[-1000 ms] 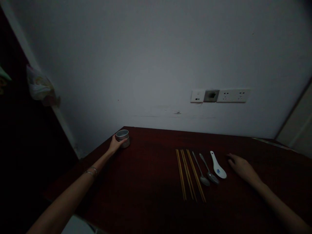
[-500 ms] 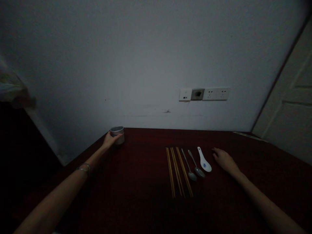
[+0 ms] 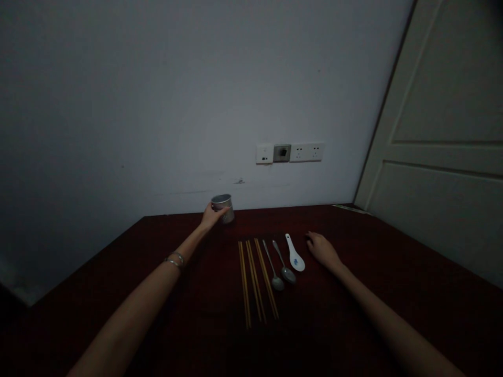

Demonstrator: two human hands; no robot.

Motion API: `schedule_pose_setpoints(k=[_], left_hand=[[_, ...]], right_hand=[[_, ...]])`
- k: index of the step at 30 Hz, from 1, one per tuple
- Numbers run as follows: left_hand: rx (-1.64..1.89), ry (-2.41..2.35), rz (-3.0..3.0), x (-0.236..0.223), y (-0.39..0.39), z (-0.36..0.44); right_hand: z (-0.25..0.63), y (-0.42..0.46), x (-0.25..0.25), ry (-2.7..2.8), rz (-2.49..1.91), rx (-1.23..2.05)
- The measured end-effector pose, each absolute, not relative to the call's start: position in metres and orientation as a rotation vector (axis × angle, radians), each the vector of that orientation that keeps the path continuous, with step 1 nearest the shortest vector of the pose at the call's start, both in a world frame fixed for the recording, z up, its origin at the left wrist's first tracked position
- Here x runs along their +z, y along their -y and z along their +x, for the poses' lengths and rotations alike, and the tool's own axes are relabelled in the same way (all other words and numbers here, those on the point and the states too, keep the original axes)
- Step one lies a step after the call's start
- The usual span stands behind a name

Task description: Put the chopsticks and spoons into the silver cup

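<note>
My left hand [image 3: 211,215] is wrapped round a small grey metal cup [image 3: 223,206] at the far side of the dark red table [image 3: 393,272], lifted or at the table's back edge. My right hand [image 3: 322,248] lies flat on the table, fingers apart, just right of a white ceramic spoon [image 3: 294,254] with a blue mark. Left of that spoon lie two metal spoons [image 3: 280,264], then several wooden chopsticks [image 3: 254,280] in a row. A bracelet sits on my left wrist.
A white wall stands behind the table with a strip of sockets [image 3: 290,153]. A pale door [image 3: 444,157] fills the right side. The room is dim.
The view has swung right, bringing the door in. My left hand has carried the cup to the right, closer to the cutlery. My right hand stays flat beside the white spoon.
</note>
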State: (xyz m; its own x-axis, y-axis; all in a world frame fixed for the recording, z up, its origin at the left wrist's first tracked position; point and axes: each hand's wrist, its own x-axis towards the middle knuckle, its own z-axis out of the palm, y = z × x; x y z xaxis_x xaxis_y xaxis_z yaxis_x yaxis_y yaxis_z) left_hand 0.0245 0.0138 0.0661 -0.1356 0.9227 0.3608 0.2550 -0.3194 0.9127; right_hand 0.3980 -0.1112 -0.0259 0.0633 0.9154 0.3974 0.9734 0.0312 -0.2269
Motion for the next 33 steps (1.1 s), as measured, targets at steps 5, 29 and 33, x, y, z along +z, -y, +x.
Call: schedule_pose_setpoints(k=[5, 29, 33], left_hand=[[1.468, -1.268, 1.569, 0.055, -0.021, 0.071], [1.404, -1.064, 1.562, 0.032, -0.022, 0.138], [1.399, -1.029, 1.566, 0.026, -0.023, 0.141]], right_hand=[[0.396, 0.113, -0.021, 1.844, -1.941, -0.16], [0.395, 0.114, -0.018, 1.845, -1.94, -0.193], [0.395, 0.114, -0.017, 1.839, -1.935, -0.179]])
